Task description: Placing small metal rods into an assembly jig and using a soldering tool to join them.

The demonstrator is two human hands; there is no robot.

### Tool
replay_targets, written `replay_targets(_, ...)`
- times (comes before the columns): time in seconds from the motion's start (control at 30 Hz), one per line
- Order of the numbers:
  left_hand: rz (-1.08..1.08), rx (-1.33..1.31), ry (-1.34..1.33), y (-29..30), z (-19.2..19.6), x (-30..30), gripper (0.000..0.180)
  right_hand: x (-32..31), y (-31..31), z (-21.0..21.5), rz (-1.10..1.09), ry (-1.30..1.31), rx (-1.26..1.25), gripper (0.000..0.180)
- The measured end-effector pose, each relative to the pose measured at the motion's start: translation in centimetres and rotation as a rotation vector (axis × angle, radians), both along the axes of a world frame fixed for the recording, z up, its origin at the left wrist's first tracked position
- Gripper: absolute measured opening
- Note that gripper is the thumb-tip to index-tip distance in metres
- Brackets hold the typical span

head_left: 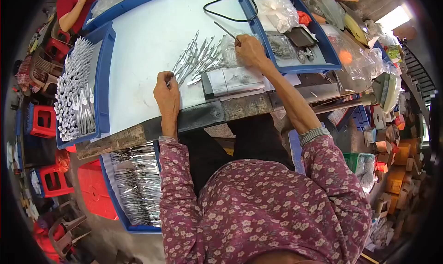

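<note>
My left hand (pixel 167 94) rests at the near edge of the white work surface, its fingers curled together at the left end of a pile of slim silver metal pieces (pixel 196 58). What it pinches, if anything, is hidden by the fingers. To the right, my right hand (pixel 251 50) is closed round a thin dark rod (pixel 224 30) that points up and left over the surface. Beneath that wrist lies a pale rectangular block with a dark end (pixel 234 81). A clear plastic bag (pixel 229 51) sits between the pile and my right hand.
A blue tray (pixel 105 79) at left holds many upright white-tipped pieces. Another blue tray (pixel 138 228) below is full of shiny metal pieces. The right-hand blue tray (pixel 310 69) holds bags and a dark box. A black cord loop (pixel 217 13) lies far back. Another person's arm (pixel 74 14) shows top left.
</note>
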State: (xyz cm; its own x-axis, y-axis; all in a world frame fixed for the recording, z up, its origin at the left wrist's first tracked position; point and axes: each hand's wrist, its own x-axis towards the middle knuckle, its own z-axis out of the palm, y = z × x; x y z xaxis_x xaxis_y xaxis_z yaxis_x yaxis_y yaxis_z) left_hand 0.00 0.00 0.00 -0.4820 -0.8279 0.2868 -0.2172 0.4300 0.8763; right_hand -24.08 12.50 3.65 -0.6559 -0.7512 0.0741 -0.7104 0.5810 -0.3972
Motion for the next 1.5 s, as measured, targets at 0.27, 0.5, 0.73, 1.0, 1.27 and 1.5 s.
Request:
replay_targets(0.27,-0.007,-0.028,0.031,-0.3,0.5,0.3,0.016,0.9,-0.3,0.3,0.031,0.064,-0.013,0.017)
replay_targets(0.5,-0.024,0.015,0.080,0.2,0.4,0.1,0.016,-0.3,0.8,1.4,0.071,-0.122,-0.286,0.016)
replay_targets(0.73,-0.086,0.206,0.274,0.0,0.0,0.3,0.015,-0.1,1.3,2.5,-0.008,-0.689,-0.621,0.013)
replay_targets(1.0,-0.191,0.269,0.281,2.4,3.4,1.3,0.015,-0.4,1.1,2.4,-0.061,-0.757,-0.670,0.015)
replay_targets(1.27,-0.270,0.304,0.268,5.3,5.7,0.8,0.013,-0.2,1.3,2.4,-0.035,-0.760,-0.716,0.012)
replay_targets(1.5,-0.400,0.355,0.194,6.9,5.7,-0.5,0.013,0.8,2.6,3.7,0.060,-0.873,-0.796,0.015)
